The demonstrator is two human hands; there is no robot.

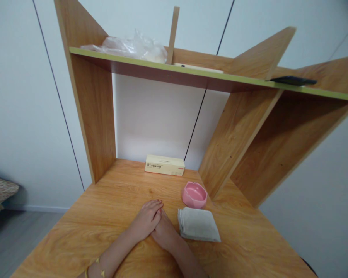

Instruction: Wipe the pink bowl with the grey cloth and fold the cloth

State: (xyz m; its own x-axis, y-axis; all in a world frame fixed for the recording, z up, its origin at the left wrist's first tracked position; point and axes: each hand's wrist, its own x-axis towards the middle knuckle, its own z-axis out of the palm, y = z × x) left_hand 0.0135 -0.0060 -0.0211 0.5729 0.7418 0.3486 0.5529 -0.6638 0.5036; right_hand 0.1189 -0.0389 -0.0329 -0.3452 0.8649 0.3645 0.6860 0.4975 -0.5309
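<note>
My left hand (147, 221) rests over my right hand (163, 231) on the wooden desk. The left fingers lie stretched across the right hand, with nothing visible held in them. Most of the right fingers are hidden beneath. Just right of my right wrist is a folded pale grey cloth (199, 224), apart from it. Behind the cloth sits a pink ashtray-like bowl (191, 200) with a notched rim. Farther back, against the wall, stands a long cream cling film box (164, 170) with printed characters.
A shelf (203, 75) with a green edge spans above the desk (110, 216). On it lie a clear plastic bag (133, 48), a flat white item (200, 68) and a dark flat object (294, 80). Wooden uprights (237, 143) bound the desk's back. Patterned fabric (1, 193) shows at far left.
</note>
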